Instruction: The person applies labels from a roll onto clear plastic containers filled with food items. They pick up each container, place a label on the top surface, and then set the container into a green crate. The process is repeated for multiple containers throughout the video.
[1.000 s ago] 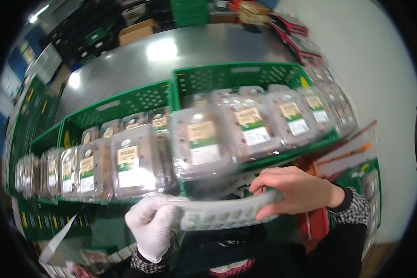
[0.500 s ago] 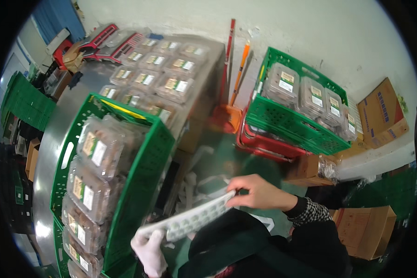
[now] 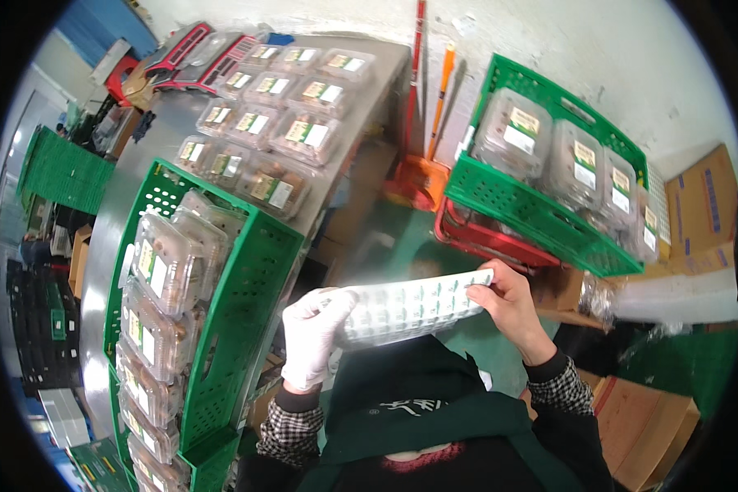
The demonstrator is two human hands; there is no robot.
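Observation:
I hold a long white sheet of small green-and-white stickers [image 3: 410, 305] stretched between both hands in front of my chest. My left hand [image 3: 313, 334], in a white glove, grips its left end. My right hand [image 3: 512, 305], bare, pinches its right end. To my left a green plastic crate [image 3: 242, 303] on a steel table [image 3: 119, 205] holds clear lidded trays with labels [image 3: 168, 262].
More labelled clear trays [image 3: 291, 131] lie loose on the far part of the table. On the floor to the right a second green crate [image 3: 541, 209] of trays sits on red crates [image 3: 476, 242]. Cardboard boxes [image 3: 701, 205] stand at the right, and broom handles [image 3: 435, 90] lean on the wall.
My view has swung right, from facing the crates on the table toward the floor crate. Both hands kept hold of the sticker sheet, which has risen slightly.

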